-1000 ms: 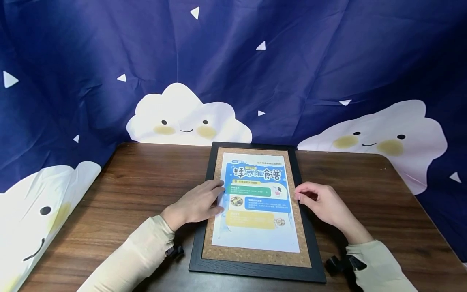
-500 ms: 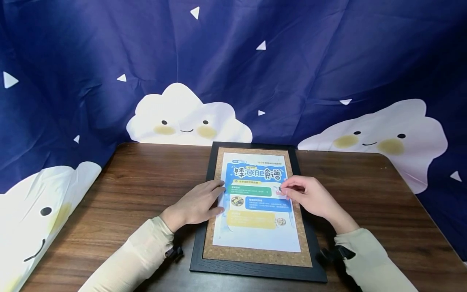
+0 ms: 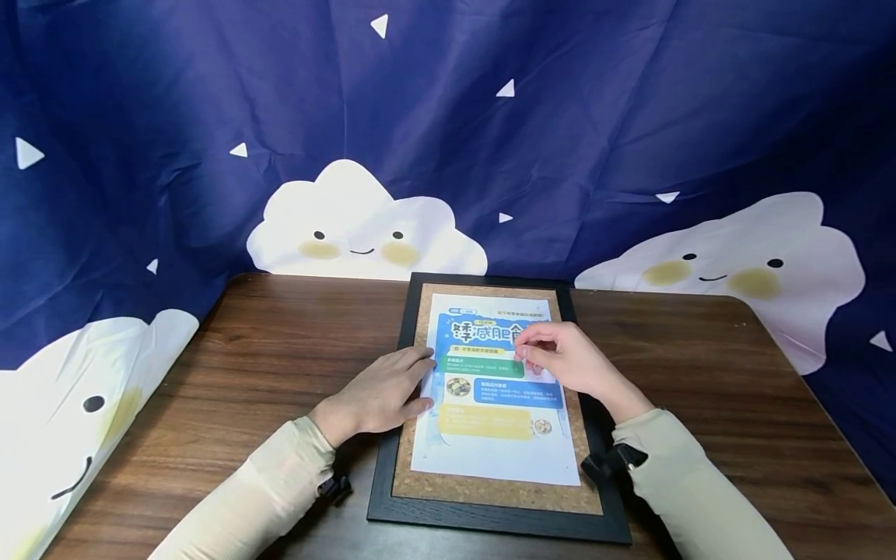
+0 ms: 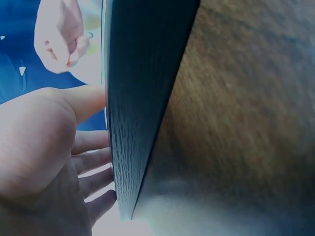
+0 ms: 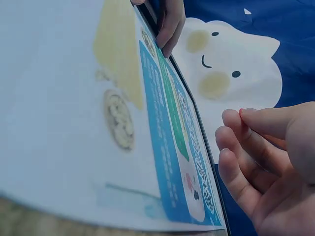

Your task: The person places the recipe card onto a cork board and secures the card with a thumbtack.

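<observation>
A printed sheet (image 3: 490, 455) with blue, green and yellow panels lies on a cork board (image 3: 504, 491) in a black frame (image 3: 497, 522). My left hand (image 3: 378, 390) lies across the frame's left side, fingers extended, with fingertips at the sheet's left edge. In the left wrist view, the thumb and fingers of that hand (image 4: 44, 147) reach over the frame's rim. Above the upper right of the sheet, my right hand (image 3: 577, 362) pinches a tiny red object (image 5: 241, 112) between thumb and index finger. Most of that object is hidden by the fingertips.
The framed board sits on a dark brown wooden table (image 3: 280, 350). Behind the table hangs a navy cloth (image 3: 434, 93) with white clouds and triangles. A black wrist-worn device (image 3: 616, 460) is on the right sleeve, close to the frame's right side.
My right hand has moved left from the sheet's right edge to over its upper right part, still pinching. The left hand stays at the left edge.
</observation>
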